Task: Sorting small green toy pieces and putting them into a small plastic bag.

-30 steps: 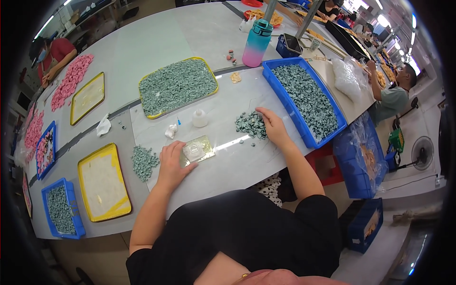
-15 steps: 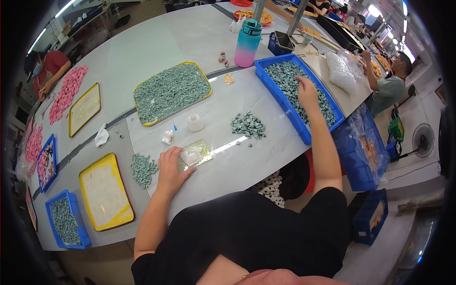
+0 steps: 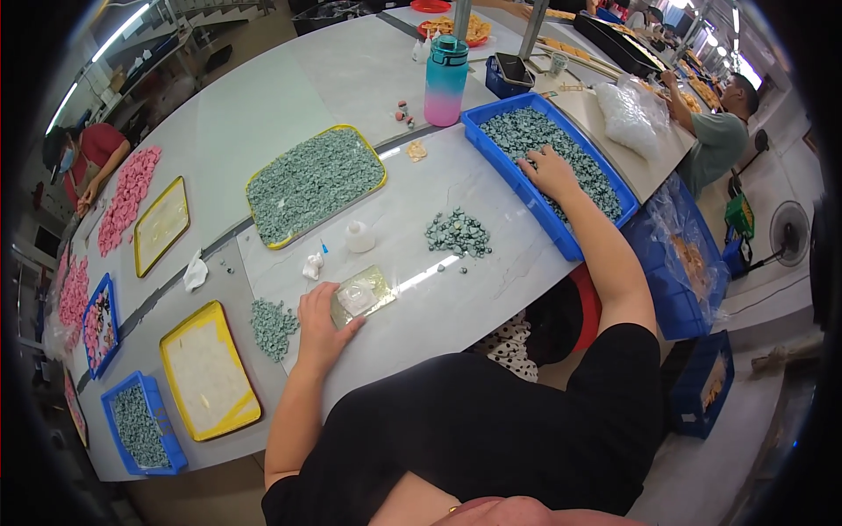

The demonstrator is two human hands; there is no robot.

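Note:
My left hand (image 3: 321,323) grips the left edge of a small clear, yellowish plate (image 3: 380,296) on the table, with thumb and fingers on either side of its corner. A whitish lump sits on that plate. Over a blue tray (image 3: 545,226) of small dark green shiny pieces (image 3: 513,131), my right hand (image 3: 551,173) reaches down with its fingers apart, the tips at the pieces. Nothing shows in the right fingers. Between the hands lies a loose heap of the same green pieces (image 3: 458,233). Beside my left hand is a pile of paler green pieces (image 3: 273,329).
A white squeeze bottle (image 3: 360,237), a blue nozzle tip (image 3: 324,247) and crumpled tissue (image 3: 312,266) lie beyond the plate. Farther off stand a yellow-rimmed tray of green pieces (image 3: 316,184) and a teal-pink drinking bottle (image 3: 445,83). A yellow-rimmed tray (image 3: 206,373) is at left.
My right hand has moved down and slightly left in the blue tray, its fingers spreading from a bunched pose. My left hand stays at the plate; the view has shifted slightly.

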